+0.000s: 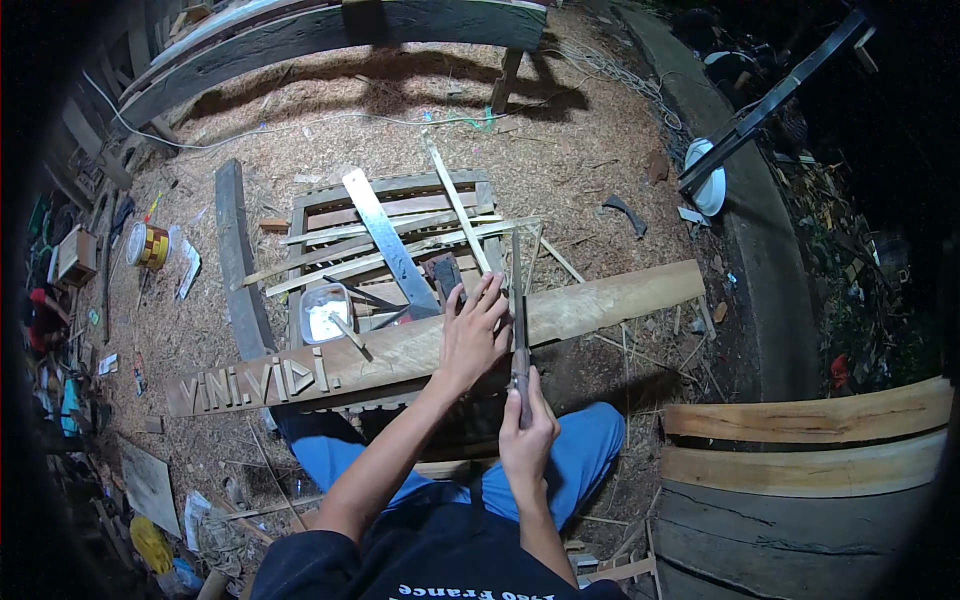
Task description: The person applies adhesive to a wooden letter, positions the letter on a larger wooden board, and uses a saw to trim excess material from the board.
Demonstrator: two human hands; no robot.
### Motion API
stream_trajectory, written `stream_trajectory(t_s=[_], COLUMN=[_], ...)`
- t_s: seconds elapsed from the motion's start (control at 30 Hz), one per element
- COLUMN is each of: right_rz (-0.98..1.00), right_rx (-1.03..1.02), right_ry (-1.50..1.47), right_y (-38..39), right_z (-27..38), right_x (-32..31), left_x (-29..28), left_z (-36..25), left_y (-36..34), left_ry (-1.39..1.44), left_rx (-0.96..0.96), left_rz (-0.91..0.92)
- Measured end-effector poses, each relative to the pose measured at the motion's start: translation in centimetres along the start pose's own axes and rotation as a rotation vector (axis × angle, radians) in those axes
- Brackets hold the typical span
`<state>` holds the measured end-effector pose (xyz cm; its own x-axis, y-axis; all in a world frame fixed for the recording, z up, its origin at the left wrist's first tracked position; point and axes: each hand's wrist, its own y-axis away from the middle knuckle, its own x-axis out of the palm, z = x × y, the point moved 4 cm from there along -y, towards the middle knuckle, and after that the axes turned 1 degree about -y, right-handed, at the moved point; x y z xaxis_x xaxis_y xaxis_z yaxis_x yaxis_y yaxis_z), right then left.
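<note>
A long wooden plank (610, 301) lies across in front of me, with raised wooden letters (262, 383) along its left part. My left hand (473, 335) rests on the plank's middle, its fingers holding the near end of a thin pale wooden strip (455, 203) that points away from me. Just beside it, my right hand (527, 433) is closed round the handle of a long, narrow-bladed tool (518, 318). The blade is seen nearly edge-on, so I cannot tell whether it is a saw or a knife. It stands close to the left fingertips.
Beyond the plank, a slatted wooden pallet (390, 186) carries loose strips, a metal ruler (385, 235) and a plastic tub (326, 312) of white glue-like stuff with a stick. A bucket (148, 246) stands left. Thick boards (810, 470) lie at right; a heavy beam (330, 45) spans the back.
</note>
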<state>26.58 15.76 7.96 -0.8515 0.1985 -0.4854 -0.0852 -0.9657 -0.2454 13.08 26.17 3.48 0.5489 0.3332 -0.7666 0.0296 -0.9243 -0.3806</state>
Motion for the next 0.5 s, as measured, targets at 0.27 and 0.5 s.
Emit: stream_trajectory(t_s=[0.27, 0.5], right_rz=[0.052, 0.042], right_rx=[0.046, -0.01], right_ry=[0.033, 0.023], right_y=[-0.3, 0.4], right_z=[0.6, 0.4], right_x=[0.1, -0.4], left_x=[0.4, 0.7], left_z=[0.3, 0.4], left_y=[0.3, 0.3], left_ry=[-0.032, -0.022], left_rx=[0.006, 0.014], left_rz=[0.01, 0.0])
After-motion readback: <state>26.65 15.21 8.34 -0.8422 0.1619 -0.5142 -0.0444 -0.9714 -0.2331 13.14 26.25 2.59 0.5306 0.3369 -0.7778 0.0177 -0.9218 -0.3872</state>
